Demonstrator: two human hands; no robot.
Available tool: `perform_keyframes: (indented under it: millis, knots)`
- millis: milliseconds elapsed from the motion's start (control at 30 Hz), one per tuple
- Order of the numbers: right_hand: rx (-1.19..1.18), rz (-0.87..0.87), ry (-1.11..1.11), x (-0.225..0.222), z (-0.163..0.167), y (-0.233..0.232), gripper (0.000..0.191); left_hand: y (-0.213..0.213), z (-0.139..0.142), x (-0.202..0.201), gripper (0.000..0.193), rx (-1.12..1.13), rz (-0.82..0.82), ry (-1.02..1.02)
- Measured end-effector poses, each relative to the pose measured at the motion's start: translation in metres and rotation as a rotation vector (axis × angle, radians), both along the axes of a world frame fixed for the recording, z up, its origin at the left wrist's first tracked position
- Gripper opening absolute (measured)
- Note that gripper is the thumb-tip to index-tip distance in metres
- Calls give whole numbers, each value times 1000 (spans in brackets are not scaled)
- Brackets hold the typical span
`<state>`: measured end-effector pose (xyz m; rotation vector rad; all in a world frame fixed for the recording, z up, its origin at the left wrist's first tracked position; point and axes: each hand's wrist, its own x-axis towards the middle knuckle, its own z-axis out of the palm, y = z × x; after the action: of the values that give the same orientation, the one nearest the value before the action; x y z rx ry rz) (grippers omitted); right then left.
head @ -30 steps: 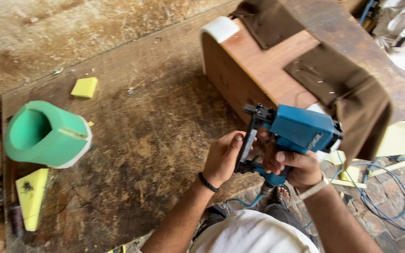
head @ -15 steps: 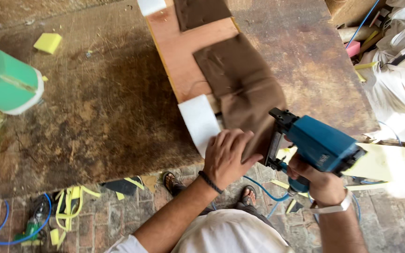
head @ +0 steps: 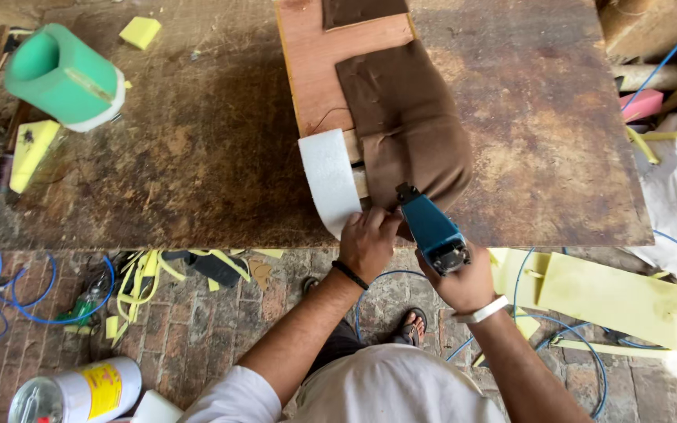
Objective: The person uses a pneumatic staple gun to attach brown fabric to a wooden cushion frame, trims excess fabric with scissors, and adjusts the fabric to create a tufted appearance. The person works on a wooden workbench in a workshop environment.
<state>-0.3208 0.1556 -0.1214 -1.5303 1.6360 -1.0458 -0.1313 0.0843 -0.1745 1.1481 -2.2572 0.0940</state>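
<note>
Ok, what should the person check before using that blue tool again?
1. Right hand grips the blue staple gun: ok.
2. Gun nose touching the brown fabric: cannot tell.
3. Left hand holds the fabric edge by the white padding: ok.
4. Left fingers clear of the gun nose: not ok, very close.
5. Fabric flat: not ok, wrinkled near the edge.
6. Wooden panel resting on the workbench: ok.

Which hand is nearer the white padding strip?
Left. The left hand touches the white padding strip at its lower end; the right hand grips the blue staple gun, off to its right.
</note>
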Motion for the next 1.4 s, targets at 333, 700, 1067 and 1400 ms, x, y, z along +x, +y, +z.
perform_keyframes:
  millis: [333,700,1067,1400]
  knots:
    - [-35,-75,205,18,-13,-10,37,-5,2,8,25,112,-36,-114]
    - [-49,-88,-154,-6,-20,28,24,-22,60,22,6,187,135,-70]
    - [79,-119,-291,3,-16,25,40,-28,92,8,13,189,78,3]
    - [35,-87,-199,14,-4,22,32,-52,100,30,31,135,74,-66]
